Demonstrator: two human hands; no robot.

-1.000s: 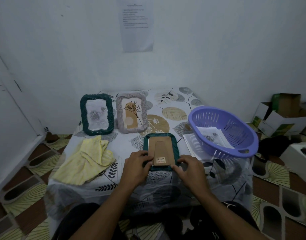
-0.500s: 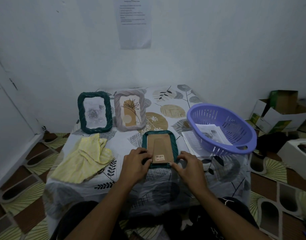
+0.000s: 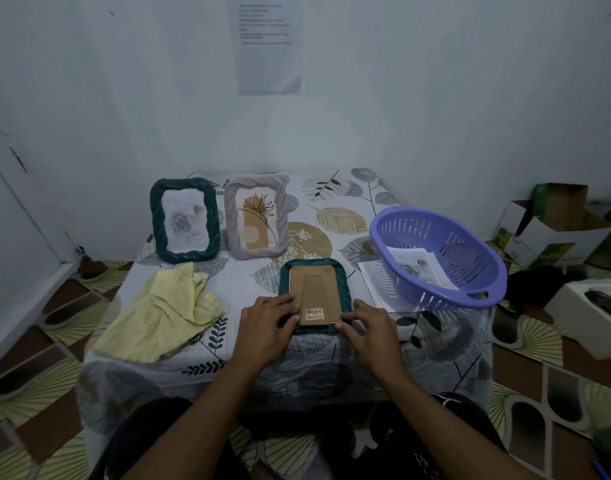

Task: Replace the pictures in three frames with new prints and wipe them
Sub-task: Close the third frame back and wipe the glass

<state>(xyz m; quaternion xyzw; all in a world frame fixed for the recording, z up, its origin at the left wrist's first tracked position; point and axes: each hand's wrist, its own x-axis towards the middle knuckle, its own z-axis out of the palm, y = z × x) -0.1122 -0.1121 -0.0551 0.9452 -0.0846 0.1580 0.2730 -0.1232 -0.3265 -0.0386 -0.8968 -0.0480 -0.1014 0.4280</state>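
Head view: face-down frame [image 3: 311, 263] lies flat nr front edge of counter [image 3: 234, 306], brown backing [image 3: 314, 289] up, long axis 12–6. L hand [image 3: 262, 327] curls onto its 8 o'clock corner. R hand [image 3: 369, 332] pinches the 4 o'clock corner. Both equally near. Backing prob. lifts from the 6 o'clock end.

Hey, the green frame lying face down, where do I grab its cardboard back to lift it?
Probably the near short edge, from your side: the cardboard back sits inside the raised rim of the frame, and that edge, by the barcode sticker, lies between your left hand and right hand, so fingertips can pry under it.
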